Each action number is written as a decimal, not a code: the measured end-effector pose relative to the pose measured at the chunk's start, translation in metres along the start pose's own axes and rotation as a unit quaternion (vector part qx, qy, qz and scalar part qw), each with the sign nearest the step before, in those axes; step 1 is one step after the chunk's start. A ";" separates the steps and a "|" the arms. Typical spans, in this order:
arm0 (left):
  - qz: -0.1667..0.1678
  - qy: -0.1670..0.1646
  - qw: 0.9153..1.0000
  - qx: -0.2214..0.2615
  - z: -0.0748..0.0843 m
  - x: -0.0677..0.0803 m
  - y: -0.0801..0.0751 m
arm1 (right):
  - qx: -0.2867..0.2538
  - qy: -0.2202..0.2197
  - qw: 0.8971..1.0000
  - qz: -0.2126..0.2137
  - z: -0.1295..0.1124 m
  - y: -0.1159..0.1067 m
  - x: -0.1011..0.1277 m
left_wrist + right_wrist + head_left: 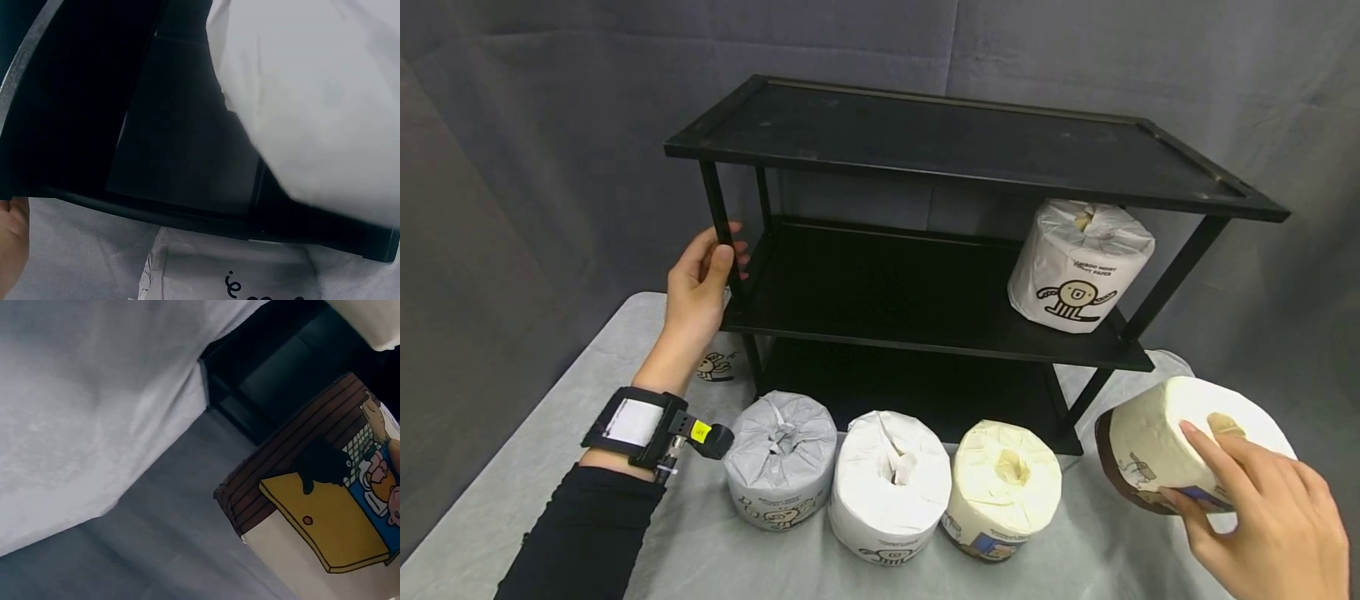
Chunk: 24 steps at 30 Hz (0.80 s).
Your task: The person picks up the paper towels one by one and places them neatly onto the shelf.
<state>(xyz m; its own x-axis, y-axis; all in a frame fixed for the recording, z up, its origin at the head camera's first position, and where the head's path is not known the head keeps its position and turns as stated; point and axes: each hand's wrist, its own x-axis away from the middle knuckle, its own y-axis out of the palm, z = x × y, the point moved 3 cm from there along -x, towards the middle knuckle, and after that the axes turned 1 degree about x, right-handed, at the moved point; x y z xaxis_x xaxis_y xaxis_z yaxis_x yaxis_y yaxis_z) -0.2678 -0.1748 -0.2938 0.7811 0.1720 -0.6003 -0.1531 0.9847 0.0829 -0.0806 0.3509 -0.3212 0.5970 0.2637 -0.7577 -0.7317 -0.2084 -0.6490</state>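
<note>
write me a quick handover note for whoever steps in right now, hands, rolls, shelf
Left hand: grips the front left post of the black shelf, steadying it.
Right hand: holds a tilted cream roll with a brown printed wrapper, lifted at the table's right, beside the shelf.
Done: one wrapped white roll stands on the middle tier, right end.
Left: the held roll, plus three upright on the grey cloth in front: grey roll, white roll, cream roll. Top tier bare.

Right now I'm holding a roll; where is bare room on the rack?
The top shelf is bare. The middle shelf is free left of the wrapped roll at its right end. Crowded: three rolls line the table in front.
</note>
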 end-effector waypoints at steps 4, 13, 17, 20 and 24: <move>0.001 0.003 1.000 0.008 0.000 0.000 0.000 | 0.001 -0.003 1.000 -0.021 -0.009 -0.010 -0.005; 0.001 -0.001 1.000 0.014 -0.001 -0.001 -0.002 | -0.035 -0.053 0.996 0.056 -0.032 -0.019 -0.024; 0.000 -0.001 1.000 0.018 -0.001 -0.001 -0.002 | -0.042 -0.077 0.993 0.073 -0.042 -0.023 -0.031; -0.001 -0.001 1.000 0.017 -0.001 -0.001 -0.001 | -0.035 -0.077 0.996 0.043 -0.046 -0.026 -0.033; -0.004 0.000 1.000 0.011 -0.002 -0.001 -0.001 | -0.040 -0.090 0.994 0.056 -0.053 -0.028 -0.038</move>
<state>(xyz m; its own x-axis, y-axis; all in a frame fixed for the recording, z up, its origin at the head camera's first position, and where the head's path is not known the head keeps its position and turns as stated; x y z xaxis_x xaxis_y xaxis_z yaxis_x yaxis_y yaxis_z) -0.2694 -0.1759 -0.2946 0.7819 0.1640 -0.6014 -0.1329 0.9864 0.0962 -0.0651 0.2970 -0.2775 0.4389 0.3980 -0.8056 -0.7574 -0.3185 -0.5700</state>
